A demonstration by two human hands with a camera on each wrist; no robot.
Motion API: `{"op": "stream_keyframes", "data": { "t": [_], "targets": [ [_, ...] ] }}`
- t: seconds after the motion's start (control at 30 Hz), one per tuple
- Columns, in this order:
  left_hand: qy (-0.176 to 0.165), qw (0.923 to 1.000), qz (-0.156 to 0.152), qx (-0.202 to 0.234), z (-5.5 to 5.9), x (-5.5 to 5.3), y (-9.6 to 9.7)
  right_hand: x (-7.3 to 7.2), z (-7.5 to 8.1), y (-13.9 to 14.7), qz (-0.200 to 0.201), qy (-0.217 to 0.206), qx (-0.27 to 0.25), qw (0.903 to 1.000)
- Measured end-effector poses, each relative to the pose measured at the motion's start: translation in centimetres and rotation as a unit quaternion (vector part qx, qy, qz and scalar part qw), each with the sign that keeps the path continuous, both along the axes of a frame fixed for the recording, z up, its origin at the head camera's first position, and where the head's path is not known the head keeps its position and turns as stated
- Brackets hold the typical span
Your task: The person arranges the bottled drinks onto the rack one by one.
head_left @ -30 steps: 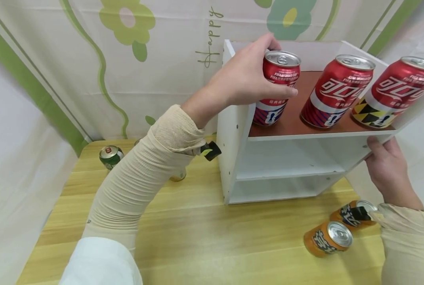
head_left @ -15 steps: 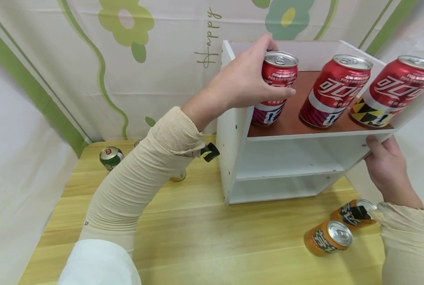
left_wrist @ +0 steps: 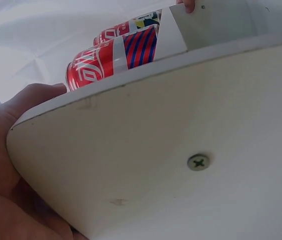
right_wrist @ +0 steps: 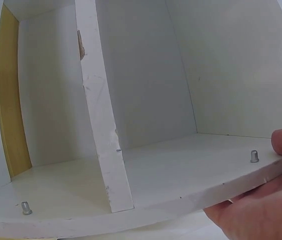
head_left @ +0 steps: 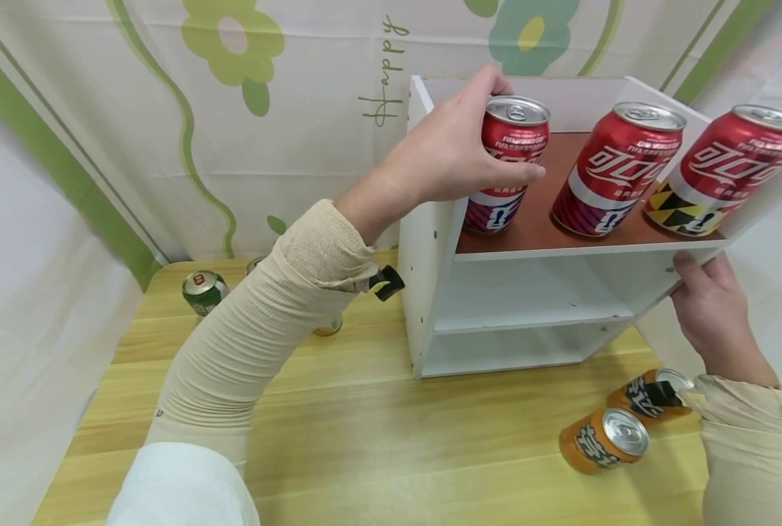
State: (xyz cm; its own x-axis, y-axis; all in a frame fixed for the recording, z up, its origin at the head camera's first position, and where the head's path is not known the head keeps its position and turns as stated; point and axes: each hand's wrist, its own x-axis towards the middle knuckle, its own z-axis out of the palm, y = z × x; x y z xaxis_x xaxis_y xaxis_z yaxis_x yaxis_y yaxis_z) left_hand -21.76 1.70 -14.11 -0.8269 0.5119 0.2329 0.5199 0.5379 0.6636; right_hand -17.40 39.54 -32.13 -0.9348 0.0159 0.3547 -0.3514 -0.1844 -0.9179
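A white shelf unit (head_left: 424, 292) stands on the table, its top shelf lined in reddish brown. On that shelf are a left red cola can (head_left: 496, 212), a middle cola can (head_left: 628, 168) and a right cola can (head_left: 726, 168). My left hand (head_left: 457, 146) reaches over the unit's left side and holds the left can, thumb across its front and fingers behind. In the left wrist view this can is hidden by the side panel (left_wrist: 145, 135). My right hand (head_left: 713, 307) grips the front edge of the right side panel, thumb inside, as the right wrist view shows.
Two orange cans, one in front (head_left: 604, 440) and one behind (head_left: 637, 394), sit on the wooden table (head_left: 378, 453) below my right forearm. A green can (head_left: 203, 291) stands at the back left. Other cans are partly covered by my left sleeve (head_left: 253, 329).
The view has shifted very slightly. Both hands keep their holds, and the cans and shelf unit stay where they were.
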Motion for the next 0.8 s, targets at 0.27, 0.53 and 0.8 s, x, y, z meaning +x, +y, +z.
{"op": "stream_keyframes", "data": {
  "t": [0.27,0.53,0.8],
  "targets": [
    [-0.003,0.9999,0.0,0.01,0.01,0.03,-0.04,-0.09,0.14,-0.09,-0.005,-0.004,0.007,1.0],
    [-0.01,0.9999,-0.005,0.013,0.02,0.11,-0.11,-0.01,0.1,-0.13,-0.003,-0.004,0.003,1.0],
    [-0.01,0.9978,-0.019,0.063,-0.3,0.26,-0.51,0.03,0.05,-0.19,-0.009,-0.01,0.0,0.9999]
  ]
}}
